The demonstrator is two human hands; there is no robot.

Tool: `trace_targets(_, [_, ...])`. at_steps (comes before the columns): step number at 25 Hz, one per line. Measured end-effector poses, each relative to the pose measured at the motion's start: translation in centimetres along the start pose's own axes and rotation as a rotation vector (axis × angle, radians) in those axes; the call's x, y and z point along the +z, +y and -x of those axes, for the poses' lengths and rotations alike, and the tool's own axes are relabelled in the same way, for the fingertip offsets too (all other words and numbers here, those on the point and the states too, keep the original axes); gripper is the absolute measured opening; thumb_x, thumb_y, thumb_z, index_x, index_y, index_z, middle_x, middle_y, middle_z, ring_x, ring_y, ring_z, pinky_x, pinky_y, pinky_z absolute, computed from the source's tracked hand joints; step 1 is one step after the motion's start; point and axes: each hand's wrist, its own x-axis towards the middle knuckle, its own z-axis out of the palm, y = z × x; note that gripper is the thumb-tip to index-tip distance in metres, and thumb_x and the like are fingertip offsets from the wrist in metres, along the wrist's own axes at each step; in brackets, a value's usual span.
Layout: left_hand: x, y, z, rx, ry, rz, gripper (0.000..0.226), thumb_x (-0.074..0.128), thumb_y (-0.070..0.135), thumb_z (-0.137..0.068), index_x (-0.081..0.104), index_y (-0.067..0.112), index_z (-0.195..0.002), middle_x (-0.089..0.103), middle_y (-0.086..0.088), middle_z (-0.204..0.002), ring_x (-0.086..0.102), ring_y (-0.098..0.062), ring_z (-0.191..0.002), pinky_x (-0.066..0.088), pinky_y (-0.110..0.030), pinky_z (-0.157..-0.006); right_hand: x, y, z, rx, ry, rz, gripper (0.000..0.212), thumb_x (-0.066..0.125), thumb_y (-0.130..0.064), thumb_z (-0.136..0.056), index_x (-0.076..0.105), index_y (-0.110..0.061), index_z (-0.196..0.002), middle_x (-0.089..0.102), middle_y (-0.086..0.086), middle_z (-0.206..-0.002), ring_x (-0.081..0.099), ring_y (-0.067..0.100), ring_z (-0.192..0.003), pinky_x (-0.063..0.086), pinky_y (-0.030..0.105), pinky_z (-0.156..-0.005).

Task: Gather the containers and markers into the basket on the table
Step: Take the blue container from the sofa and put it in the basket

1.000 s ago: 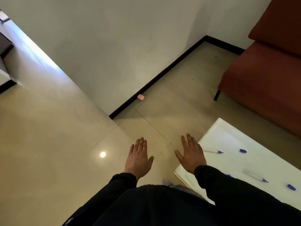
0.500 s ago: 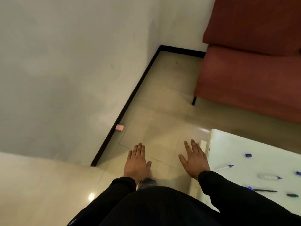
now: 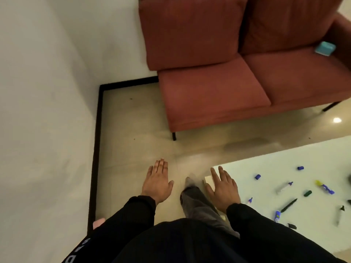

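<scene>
White table (image 3: 284, 236) holds markers (image 3: 288, 202) right of hands (image 3: 223, 188).

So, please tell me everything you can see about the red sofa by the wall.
The red sofa has two seat cushions and two back cushions, covered in what looks like a dull red woven fabric. It stands on thin black legs on the pale tiled floor, its back towards the white wall; whether it touches the wall cannot be told. An armrest shows at its right end. A small teal box lies on the right seat, near the armrest. Nobody is touching the sofa.
</scene>
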Motion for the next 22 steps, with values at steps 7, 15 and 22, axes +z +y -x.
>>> trace_targets(7, [-8.5, 2.1, -17.5, 0.083, -0.034, -0.025, 0.078, 0.034, 0.046, -0.100, -0.004, 0.009, -0.158, -0.005, -0.010, -0.167, -0.005, -0.023, -0.153, 0.002, -0.043, -0.125, -8.6, -1.1, -16.5, 0.067, 0.036, -0.055, 0.071, 0.028, -0.062, -0.096, 0.010, -0.030, -0.157, 0.008, 0.006, -0.167, 0.012, 0.026, -0.152, 0.017, 0.046, -0.121])
trace_targets(15, [-13.9, 2.1, -35.9, 0.207, -0.093, -0.093, 0.078, 0.031, 0.047, -0.101, -0.006, 0.008, -0.157, -0.009, -0.008, -0.167, -0.008, -0.023, -0.153, 0.003, -0.044, -0.125, -15.1, -0.3, -31.4, 0.184, 0.056, -0.082, 0.073, 0.031, -0.060, -0.095, 0.007, -0.030, -0.157, 0.008, 0.006, -0.167, 0.011, 0.025, -0.152, 0.019, 0.047, -0.121])
trace_targets(22, [-15.4, 9.7, -47.5, 0.336, -0.131, -0.119, 0.077, 0.032, 0.048, -0.102, -0.004, 0.009, -0.158, -0.009, -0.007, -0.167, -0.007, -0.021, -0.153, 0.002, -0.044, -0.125, -20.7, 7.9, -36.7, 0.340, 0.092, -0.115, 0.073, 0.033, -0.060, -0.096, 0.009, -0.031, -0.158, 0.006, 0.005, -0.167, 0.010, 0.025, -0.153, 0.015, 0.046, -0.121])
